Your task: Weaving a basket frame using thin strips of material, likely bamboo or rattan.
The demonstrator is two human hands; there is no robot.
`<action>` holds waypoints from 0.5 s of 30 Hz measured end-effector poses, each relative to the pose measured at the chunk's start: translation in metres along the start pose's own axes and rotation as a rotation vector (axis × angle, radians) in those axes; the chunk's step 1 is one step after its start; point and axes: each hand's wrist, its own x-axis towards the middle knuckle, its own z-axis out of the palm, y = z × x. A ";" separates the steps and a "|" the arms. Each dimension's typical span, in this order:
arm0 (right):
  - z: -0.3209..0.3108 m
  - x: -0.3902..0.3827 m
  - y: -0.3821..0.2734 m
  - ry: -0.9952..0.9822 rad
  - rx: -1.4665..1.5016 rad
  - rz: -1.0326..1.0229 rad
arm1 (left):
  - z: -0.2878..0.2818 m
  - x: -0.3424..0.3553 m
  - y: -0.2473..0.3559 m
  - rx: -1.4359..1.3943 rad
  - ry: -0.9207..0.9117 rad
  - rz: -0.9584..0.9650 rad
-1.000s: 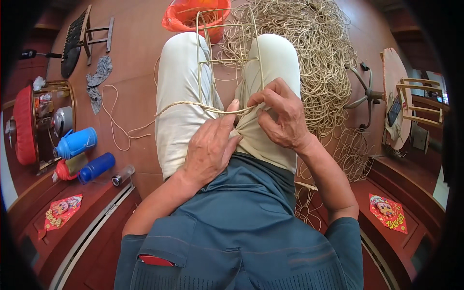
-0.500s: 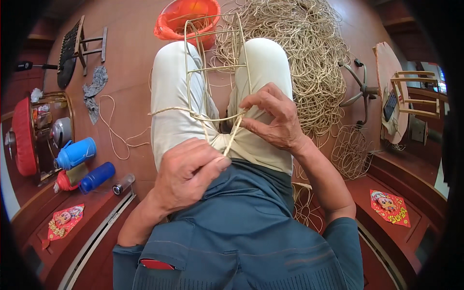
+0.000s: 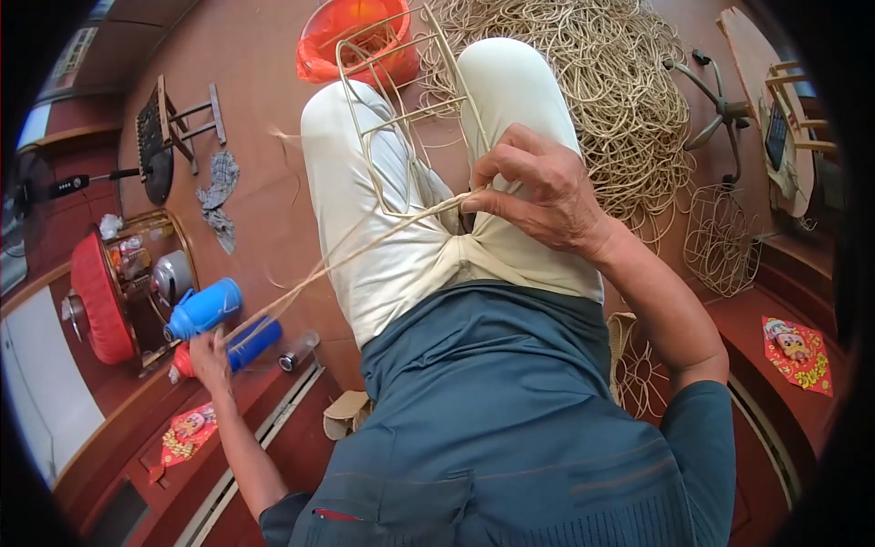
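Observation:
An open frame of thin beige rods point(image 3: 415, 115) stands between my thighs, its near end close to my lap. My right hand point(image 3: 544, 193) is closed at the frame's near right corner, thumb and forefinger pinching the pale twisted cord point(image 3: 328, 267) there. From that pinch the cord runs taut, in more than one strand, down to the left across my thigh. Far out at the left, my left hand point(image 3: 211, 363) is closed on the cord, its arm stretched out above the blue and red flasks. A loose, blurred cord end hangs left of my knee.
A large heap of cord point(image 3: 629, 109) covers the floor at the far right. An orange-red lined bucket point(image 3: 314, 59) stands beyond my knees. Left are a light-blue flask point(image 3: 205, 308), a stool point(image 3: 187, 123) and a grey cloth point(image 3: 219, 187). A chair base point(image 3: 720, 109) is right.
My left hand has swung from my lap far out to the left, drawing the cord tight. My right hand stays at the frame corner. The frame is tilted slightly, and the view has turned.

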 end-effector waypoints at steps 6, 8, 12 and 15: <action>0.000 0.000 -0.004 0.036 0.027 -0.023 | -0.056 -0.070 -0.200 0.637 -0.296 -0.917; 0.001 0.001 0.000 0.022 0.071 0.006 | -0.087 -0.052 -0.240 0.516 -0.456 -0.705; 0.003 0.006 -0.013 0.003 -0.025 0.080 | -0.015 0.026 -0.075 0.143 -0.379 -0.205; 0.006 0.003 -0.014 0.069 0.003 0.125 | -0.034 0.064 0.191 -0.509 -0.146 -0.102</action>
